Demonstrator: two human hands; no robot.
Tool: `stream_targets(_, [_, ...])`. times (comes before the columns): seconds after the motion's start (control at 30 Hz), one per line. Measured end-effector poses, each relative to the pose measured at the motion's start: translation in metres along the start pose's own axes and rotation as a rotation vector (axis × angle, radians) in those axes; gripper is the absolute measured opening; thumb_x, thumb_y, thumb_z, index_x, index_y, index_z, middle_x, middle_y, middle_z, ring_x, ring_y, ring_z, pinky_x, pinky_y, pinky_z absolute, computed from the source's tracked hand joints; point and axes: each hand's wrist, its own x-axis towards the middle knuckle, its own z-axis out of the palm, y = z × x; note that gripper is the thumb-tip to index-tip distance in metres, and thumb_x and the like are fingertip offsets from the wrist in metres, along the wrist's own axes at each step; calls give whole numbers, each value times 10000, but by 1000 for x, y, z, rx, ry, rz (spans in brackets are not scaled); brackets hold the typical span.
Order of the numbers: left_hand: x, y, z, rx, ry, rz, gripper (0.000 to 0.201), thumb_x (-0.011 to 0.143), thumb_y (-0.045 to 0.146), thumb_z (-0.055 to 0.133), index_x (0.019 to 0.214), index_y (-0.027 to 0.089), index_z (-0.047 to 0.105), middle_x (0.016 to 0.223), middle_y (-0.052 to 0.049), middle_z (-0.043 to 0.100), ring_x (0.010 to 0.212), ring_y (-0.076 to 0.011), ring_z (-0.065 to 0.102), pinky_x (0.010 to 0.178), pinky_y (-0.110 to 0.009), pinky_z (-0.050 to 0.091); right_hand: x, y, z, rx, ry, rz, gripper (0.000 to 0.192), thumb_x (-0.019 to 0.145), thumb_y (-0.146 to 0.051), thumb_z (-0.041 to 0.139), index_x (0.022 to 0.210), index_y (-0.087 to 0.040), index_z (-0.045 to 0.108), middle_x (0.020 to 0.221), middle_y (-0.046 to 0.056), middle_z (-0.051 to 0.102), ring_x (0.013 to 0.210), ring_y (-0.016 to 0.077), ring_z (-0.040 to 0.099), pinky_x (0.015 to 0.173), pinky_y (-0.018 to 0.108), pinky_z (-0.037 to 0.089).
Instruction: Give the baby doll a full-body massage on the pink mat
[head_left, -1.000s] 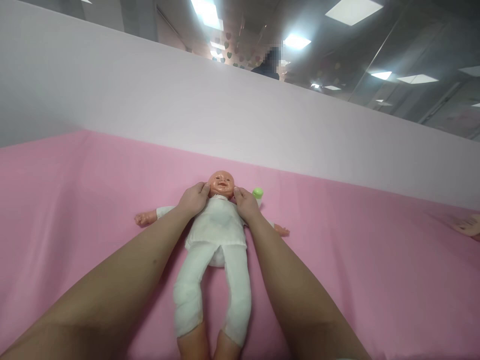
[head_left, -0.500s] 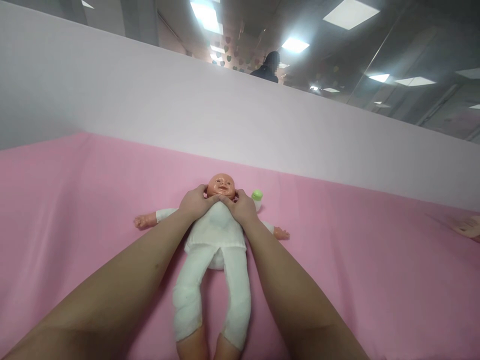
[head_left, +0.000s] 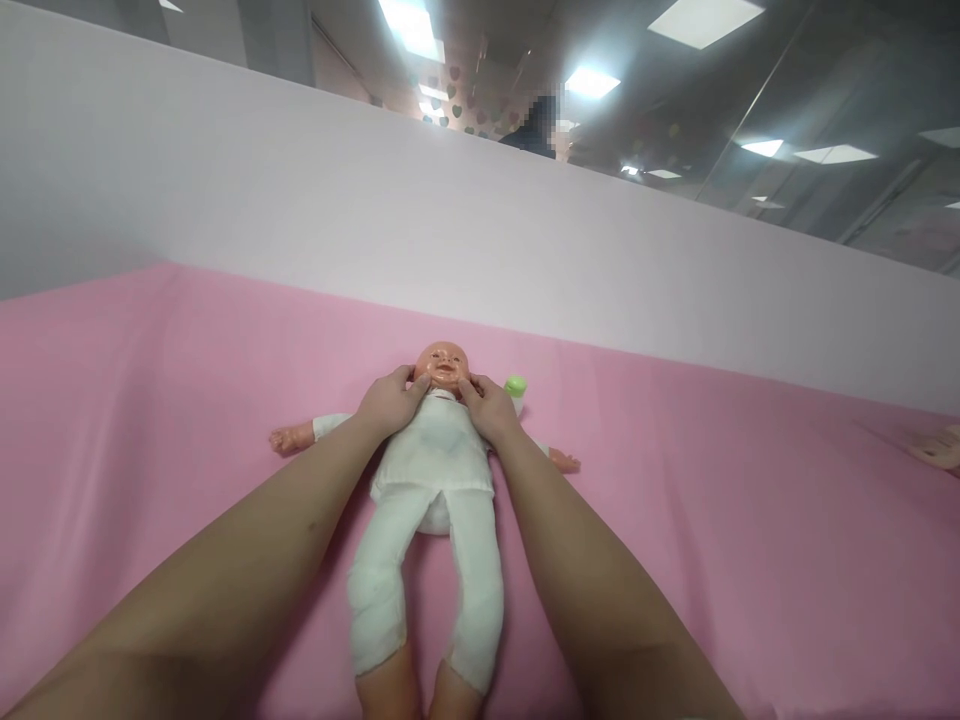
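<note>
A baby doll [head_left: 431,450] in white cloth clothing lies face up on a pink surface [head_left: 637,480], its arms spread and its legs towards me. My left hand [head_left: 394,400] holds the doll's head on the left, its thumb pressed by the corner of the mouth. On the other side my right hand [head_left: 487,408] grips the head the same way, its thumb at the cheek. My remaining fingers are partly hidden behind the head and neck. Just beyond my right hand stands a small white bottle with a green cap [head_left: 516,386], partly covered by that hand.
A white wall [head_left: 420,230] rises behind the pink surface, with glass above it. Behind the glass, part of a person in dark clothing [head_left: 532,135] shows. At the right edge is a skin-toned hand-like shape [head_left: 937,447]; whose it is I cannot tell.
My thumbs have moved apart and upward, from meeting under the doll's chin to either side of its mouth. The doll's collar now shows between them.
</note>
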Motion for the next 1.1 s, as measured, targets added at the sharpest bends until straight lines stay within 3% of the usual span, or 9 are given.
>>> stream_targets(0.17, [2,-1,0,-13,-5,-1,548,1020,566,261,1211,233,651,1221,-101,733,1131,-300,667,928,-397,482,-1,0,-1,-46,23,9,405,1018,-509,428,1070,-218,705,1032,63,758,987,211,676,909,327,492])
stream_targets(0.3, [0,1,-1,-15,3,-3,590,999,633,282,1236,229,641,1248,-109,722,1157,-309,656,933,-399,479,-3,-1,0,-70,31,23,453,1031,-536,367,1054,-229,699,972,59,753,950,211,673,878,330,491])
stream_targets(0.4, [-3,5,-2,-7,-21,-2,632,925,719,410,1253,225,629,1255,-113,717,1144,-325,660,888,-391,491,-4,-5,1,-80,29,24,471,948,-623,520,1138,-222,676,1037,75,750,999,228,679,895,338,492])
stream_targets(0.5, [-4,8,-3,10,-31,-4,622,877,708,517,1251,222,624,1214,-111,730,1090,-319,678,834,-372,499,-6,-10,2,-81,22,40,632,798,-702,679,1179,-199,651,1048,95,746,1002,251,689,893,353,508])
stream_targets(0.63, [-4,10,-3,22,-23,-8,611,843,685,583,1236,219,621,1178,-105,739,1047,-311,689,809,-367,498,-6,-13,3,-69,42,59,785,717,-724,744,1293,-214,592,1088,95,744,997,251,702,884,365,528])
stream_targets(0.9, [-3,7,-2,13,-25,3,598,881,682,527,1255,224,614,1221,-109,729,1110,-317,676,843,-371,498,-4,-8,2,-14,30,13,639,810,-597,731,1317,-227,612,1198,98,731,1091,246,693,964,373,524])
stream_targets(1.1, [0,1,-1,-20,-26,12,572,933,645,458,1294,226,601,1288,-109,706,1171,-312,654,910,-383,490,-1,1,1,104,10,-12,564,909,-541,623,1376,-226,610,1337,95,680,1206,230,652,1051,379,486])
